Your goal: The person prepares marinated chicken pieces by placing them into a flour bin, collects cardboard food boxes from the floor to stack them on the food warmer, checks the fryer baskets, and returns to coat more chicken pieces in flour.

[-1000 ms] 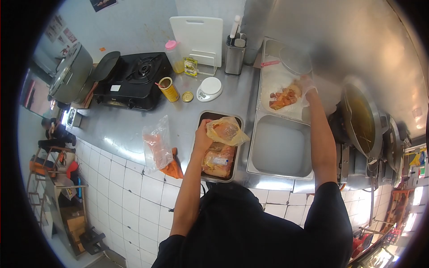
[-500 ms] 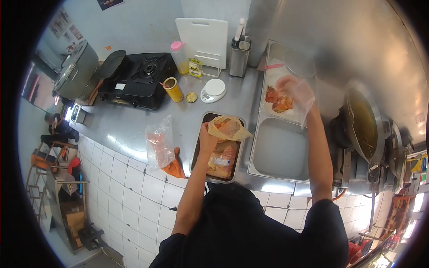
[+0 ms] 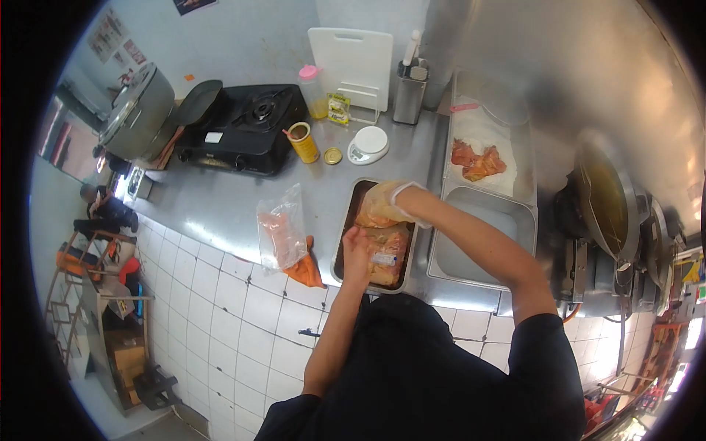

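A metal tray (image 3: 340, 259) stands at the counter's front edge, holding marinated raw meat in clear plastic bags. My right hand (image 3: 388, 203), in a clear plastic glove, reaches into an opened bag of meat (image 3: 373, 218) at the tray's far end. The bag and glove hide its fingers. Close beside it, my left hand (image 3: 357, 246) is bare, its fingers closed at the near edge of that bag. Another bag of meat (image 3: 388, 257) with a pale label lies in the tray's near half.
Right of the tray, a steel pan of white flour (image 3: 501, 140) holds pieces of meat (image 3: 479, 162); a pan of cloudy liquid (image 3: 482, 239) sits nearer. A wok of oil (image 3: 604, 195) is far right. Left are a plastic bag (image 3: 282, 234), an orange cloth (image 3: 305, 270), a scale (image 3: 368, 145) and a stove (image 3: 246, 125).
My right hand has moved left from the meat in the flour pan to the opened bag in the tray. My left hand has stayed at the bag. The view has shifted slightly.
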`<state>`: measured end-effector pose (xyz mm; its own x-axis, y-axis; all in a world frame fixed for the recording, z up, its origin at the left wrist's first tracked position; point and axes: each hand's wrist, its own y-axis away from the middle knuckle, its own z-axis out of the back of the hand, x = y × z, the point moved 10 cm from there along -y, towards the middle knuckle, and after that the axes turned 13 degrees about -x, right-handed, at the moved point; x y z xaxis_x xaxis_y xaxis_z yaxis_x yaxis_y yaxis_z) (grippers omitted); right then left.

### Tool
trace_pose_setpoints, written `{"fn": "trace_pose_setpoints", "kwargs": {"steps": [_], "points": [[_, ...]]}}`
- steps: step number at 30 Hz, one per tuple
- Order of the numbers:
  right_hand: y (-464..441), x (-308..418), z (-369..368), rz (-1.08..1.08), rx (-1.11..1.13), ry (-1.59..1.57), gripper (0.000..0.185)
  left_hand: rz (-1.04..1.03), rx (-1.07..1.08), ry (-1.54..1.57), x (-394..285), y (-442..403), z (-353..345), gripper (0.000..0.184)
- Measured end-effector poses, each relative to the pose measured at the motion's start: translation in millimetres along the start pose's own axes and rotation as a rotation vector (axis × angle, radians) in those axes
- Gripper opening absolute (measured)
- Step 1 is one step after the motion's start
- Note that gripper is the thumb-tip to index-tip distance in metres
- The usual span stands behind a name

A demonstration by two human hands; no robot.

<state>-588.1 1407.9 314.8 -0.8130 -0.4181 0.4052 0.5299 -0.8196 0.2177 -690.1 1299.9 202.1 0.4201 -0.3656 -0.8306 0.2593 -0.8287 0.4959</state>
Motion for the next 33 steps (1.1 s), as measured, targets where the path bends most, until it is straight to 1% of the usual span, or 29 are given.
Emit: {"fn": "trace_pose_setpoints", "kwargs": {"steps": [1, 2, 3, 5, 7, 8, 9, 11, 13, 14, 16, 18, 20, 21, 23, 24, 26, 28, 31, 32, 33], "points": [[5.3, 8.3, 3.8, 0.079, 0.011, -0.01, 0.034, 0.203, 0.062, 0.12, 3.1, 15.2, -5.0, 0.059], [7.8, 8.8, -3.3, 0.125, 0.015, -0.015, 0.03, 0.405, 0.124, 0.245, 11.4, 28.1, -11.4, 0.058], [8.8, 10.4, -9.8, 0.172, 0.016, -0.017, 0.027, 0.573, 0.123, 0.344, 24.0, 31.2, -14.9, 0.058], [5.0, 17.7, -8.2, 0.158, -0.024, -0.053, 0.023, 0.895, 0.142, 0.542, 39.4, 29.8, -35.9, 0.058], [13.8, 19.3, -10.4, 0.021, -0.104, -0.128, 0.024, 0.99, 0.165, 0.624, 37.9, 21.9, -52.5, 0.059], [16.2, 9.7, -19.5, -0.101, -0.103, -0.272, 0.024, 1.043, 0.177, 0.659, 38.7, 21.0, -59.9, 0.06], [18.0, -1.3, -30.7, -0.226, -0.105, -0.417, 0.024, 1.001, 0.213, 0.659, 35.1, 14.7, -65.2, 0.062], [24.1, -10.3, -40.6, -0.384, -0.085, -0.61, 0.023, 0.936, 0.281, 0.643, 32.8, 5.6, -69.6, 0.065], [26.9, -15.3, -46.1, -0.444, -0.042, -0.7, 0.022, 0.892, 0.351, 0.611, 28.7, -0.6, -72.9, 0.067], [27.5, -6.2, -37.0, -0.31, -0.101, -0.85, 0.022, 0.874, 0.388, 0.594, 26.0, -1.5, -75.4, 0.068], [43.6, 9.6, -14.9, -0.02, -0.213, -1.133, 0.023, 0.873, 0.383, 0.531, 23.0, 5.0, -73.2, 0.067], [75.7, 38.1, 26.5, -0.01, -0.353, -1.15, 0.025, 0.876, 0.401, 0.507, 18.8, 6.4, -73.2, 0.066], [101.8, 45.8, 31.2, -0.057, -0.486, -1.24, 0.028, 0.897, 0.44, 0.511, 21.4, 7.4, -73.1, 0.065], [113.2, 38.8, 20.1, -0.11, -0.552, -1.318, 0.032, 0.87, 0.484, 0.511, 19.3, 8.0, -73.5, 0.065], [130.4, 18.4, -4.8, -0.119, -0.778, -1.181, 0.032, 0.816, 0.574, 0.507, 12.2, 8.8, -75.1, 0.065], [132.5, 4.3, -27.9, -0.074, -0.923, -0.963, 0.029, 0.835, 0.569, 0.519, 13.5, 8.6, -74.1, 0.064], [130.9, -4.4, -42.7, -0.158, -1.032, -0.98, 0.027, 0.877, 0.558, 0.536, 17.4, 6.5, -72.1, 0.063], [114.7, -29.0, -72.3, -0.414, -0.947, -1.453, 0.028, 0.877, 0.587, 0.495, 19.7, 4.7, -73.9, 0.063], [103.1, -30.0, -114.0, -0.808, -0.74, -2.156, 0.034, 0.891, 0.627, 0.457, 28.5, 5.4, -72.7, 0.065], [105.2, -28.7, -104.9, -0.856, -0.706, -1.961, 0.029, 0.89, 0.643, 0.452, 24.6, 7.6, -76.5, 0.066], [107.3, -26.5, -95.1, -0.896, -0.664, -1.765, 0.027, 0.857, 0.567, 0.419, 25.9, 5.1, -73.8, 0.067]]}}
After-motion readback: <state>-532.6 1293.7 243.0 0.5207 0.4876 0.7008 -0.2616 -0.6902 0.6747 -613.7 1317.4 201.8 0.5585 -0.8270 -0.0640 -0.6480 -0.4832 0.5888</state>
